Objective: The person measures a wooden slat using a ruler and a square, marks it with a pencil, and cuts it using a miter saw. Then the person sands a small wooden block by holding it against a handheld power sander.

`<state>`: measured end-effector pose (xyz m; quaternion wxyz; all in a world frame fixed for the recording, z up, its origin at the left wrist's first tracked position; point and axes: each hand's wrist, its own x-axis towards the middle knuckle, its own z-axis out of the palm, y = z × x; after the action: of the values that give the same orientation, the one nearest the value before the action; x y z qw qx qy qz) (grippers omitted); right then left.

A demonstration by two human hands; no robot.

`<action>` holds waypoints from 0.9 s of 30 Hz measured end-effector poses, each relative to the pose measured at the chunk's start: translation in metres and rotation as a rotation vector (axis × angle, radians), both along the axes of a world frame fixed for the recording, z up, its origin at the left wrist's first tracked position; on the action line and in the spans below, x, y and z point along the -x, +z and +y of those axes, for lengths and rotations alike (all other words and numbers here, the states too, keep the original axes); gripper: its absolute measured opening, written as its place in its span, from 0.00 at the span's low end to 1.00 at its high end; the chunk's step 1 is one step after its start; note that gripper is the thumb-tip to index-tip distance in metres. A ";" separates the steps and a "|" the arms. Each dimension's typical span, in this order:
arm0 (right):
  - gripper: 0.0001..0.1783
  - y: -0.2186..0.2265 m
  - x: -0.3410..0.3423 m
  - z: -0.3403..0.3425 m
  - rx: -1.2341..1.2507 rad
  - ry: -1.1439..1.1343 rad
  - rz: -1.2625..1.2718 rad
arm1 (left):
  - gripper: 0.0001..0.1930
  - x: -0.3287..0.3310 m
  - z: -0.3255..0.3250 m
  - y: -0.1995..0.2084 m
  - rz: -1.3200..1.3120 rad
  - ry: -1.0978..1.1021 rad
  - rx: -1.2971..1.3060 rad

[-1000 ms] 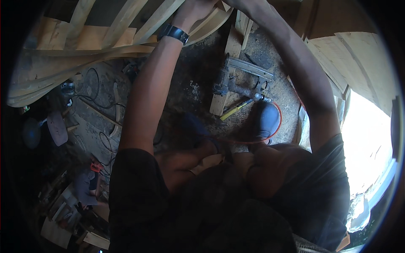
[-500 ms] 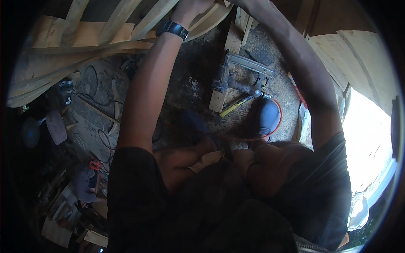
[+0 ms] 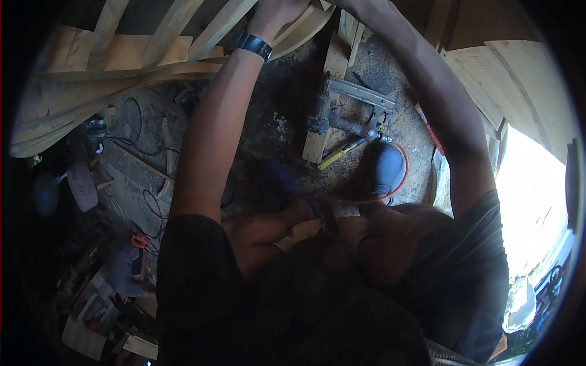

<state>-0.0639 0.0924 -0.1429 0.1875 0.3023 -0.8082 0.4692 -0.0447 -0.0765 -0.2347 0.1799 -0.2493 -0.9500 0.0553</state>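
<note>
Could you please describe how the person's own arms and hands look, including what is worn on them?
Both arms have short, dark sleeves, with bare forearms. A dark wristband, perhaps a watch, sits below the left hand. No glove shows on it or on the right hand, though the upper edge cuts both off.

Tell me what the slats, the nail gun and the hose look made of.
Slats: likely bare wood, pale tan and matte. Nail gun: seemingly metal, from the dull grey sheen along its rail. Hose: probably rubber or plastic, smooth orange, bending in a loop.
</note>
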 end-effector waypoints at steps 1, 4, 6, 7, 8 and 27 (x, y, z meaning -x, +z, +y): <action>0.18 0.000 0.000 0.000 -0.003 -0.005 0.000 | 0.29 0.000 0.000 0.000 0.004 0.000 0.006; 0.18 -0.001 0.001 -0.001 -0.010 -0.012 0.011 | 0.30 0.001 -0.001 0.000 0.014 -0.002 0.023; 0.18 -0.001 0.002 -0.001 -0.012 -0.010 0.036 | 0.30 0.001 -0.001 -0.001 0.021 -0.005 0.042; 0.18 -0.002 0.003 0.000 -0.014 -0.007 0.055 | 0.30 0.002 0.000 -0.002 0.027 -0.005 0.050; 0.18 -0.002 0.003 0.001 -0.015 -0.006 0.074 | 0.30 0.002 0.001 -0.002 0.034 -0.009 0.067; 0.15 -0.068 -0.086 0.052 0.256 0.038 -0.202 | 0.31 -0.003 0.040 0.012 -0.342 0.350 -1.117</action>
<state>0.0221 0.1440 -0.2104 0.1333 0.2425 -0.7505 0.6001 -0.0413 -0.0367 -0.2228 0.1168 0.0373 -0.8777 -0.4633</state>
